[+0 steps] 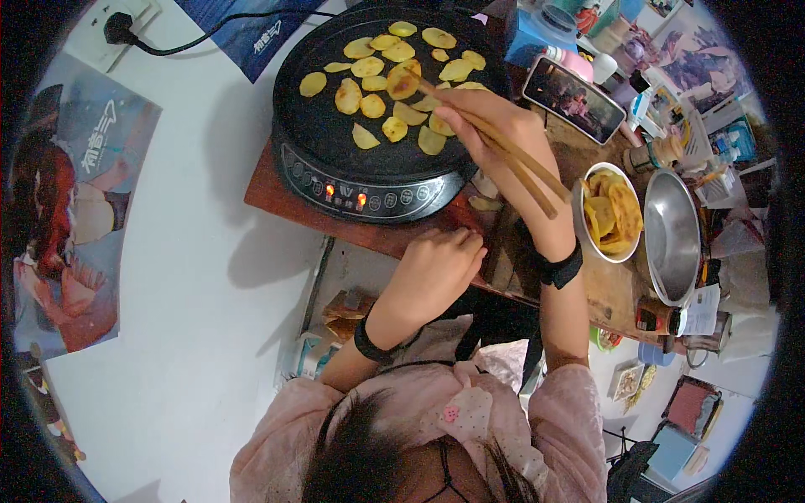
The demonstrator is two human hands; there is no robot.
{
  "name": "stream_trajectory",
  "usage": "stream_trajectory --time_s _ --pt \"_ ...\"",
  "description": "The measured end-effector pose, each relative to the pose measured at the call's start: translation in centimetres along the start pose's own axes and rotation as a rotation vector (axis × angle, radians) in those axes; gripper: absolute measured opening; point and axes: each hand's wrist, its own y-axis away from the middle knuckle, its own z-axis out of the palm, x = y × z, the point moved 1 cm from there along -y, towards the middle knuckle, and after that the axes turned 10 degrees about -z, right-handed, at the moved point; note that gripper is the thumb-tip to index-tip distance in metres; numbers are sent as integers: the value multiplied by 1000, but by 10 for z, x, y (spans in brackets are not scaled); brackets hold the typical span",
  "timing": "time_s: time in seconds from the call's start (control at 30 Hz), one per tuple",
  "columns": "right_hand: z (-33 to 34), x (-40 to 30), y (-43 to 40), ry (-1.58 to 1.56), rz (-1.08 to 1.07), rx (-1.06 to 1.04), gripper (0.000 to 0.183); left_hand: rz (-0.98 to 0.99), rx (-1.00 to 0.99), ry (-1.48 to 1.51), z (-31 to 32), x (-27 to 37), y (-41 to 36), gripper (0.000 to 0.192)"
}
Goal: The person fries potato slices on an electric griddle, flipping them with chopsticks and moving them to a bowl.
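Observation:
Many thin yellow slices, apparently potato, some browned, lie spread over a round black electric griddle (314, 132) with lit red lights on its front panel. My right hand (503, 126) grips a pair of wooden chopsticks (519, 166) above the griddle's right side. Their tips are at a browned slice (403, 79) near the middle; whether they pinch it I cannot tell. Below the griddle, my left hand (437, 267) rests with curled fingers at the edge of the wooden table (377, 237); nothing shows in it. A white bowl (585, 236) of browned slices stands right of my right wrist.
An empty metal bowl (673, 239) stands beside the white bowl. A propped smartphone (573, 99) is behind them. Jars and small items crowd the right side. A black power cord (220, 25) runs from the wall socket towards the griddle. A brown jar (655, 314) is near the table's edge.

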Motion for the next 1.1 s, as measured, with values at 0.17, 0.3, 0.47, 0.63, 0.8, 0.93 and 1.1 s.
stream_trajectory --time_s 0.17,0.3,0.47,0.63,0.8,0.93,1.1 --pt "0 1 2 -14 -16 -43 21 5 3 21 0 1 2 21" --pt "0 0 1 4 -28 -8 20 2 2 22 0 0 3 22" --pt "-2 -9 -2 13 -22 -4 19 21 42 40 6 -2 5 21" --pt "-1 -10 1 -48 4 -64 20 28 42 3 10 -1 7 20" --pt "-5 -5 -1 -44 -46 107 21 -18 16 -16 6 5 9 20" --pt "-1 5 2 -120 -64 142 21 43 88 22 11 2 8 20" --pt "4 6 3 -137 -64 160 17 -23 76 21 12 7 8 20"
